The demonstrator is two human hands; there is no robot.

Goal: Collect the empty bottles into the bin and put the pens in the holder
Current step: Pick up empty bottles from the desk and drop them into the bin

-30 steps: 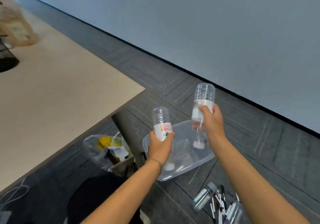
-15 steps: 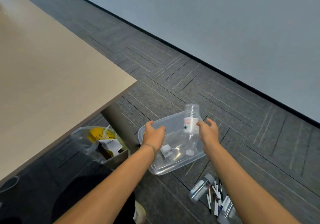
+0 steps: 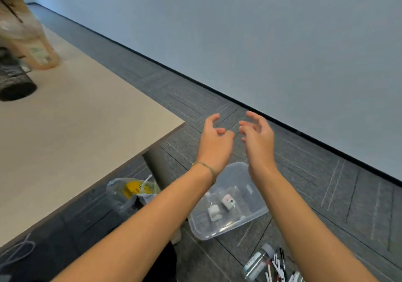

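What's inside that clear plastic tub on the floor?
The clear tub holds empty clear bottles lying down, with white caps and a red-printed label. The left forearm covers the tub's near-left corner, so an exact count isn't possible.

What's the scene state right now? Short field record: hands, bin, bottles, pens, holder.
left hand: raised above floor, fingers loosely curled, holds nothing
right hand: raised beside it, holds nothing
bin: clear plastic, on carpet beside table leg
bottles in bin: clear bottles lying inside; count unclear
loose bottle: on carpet, outside bin, beside pens
pens: scattered on carpet
holder: black mesh, on table
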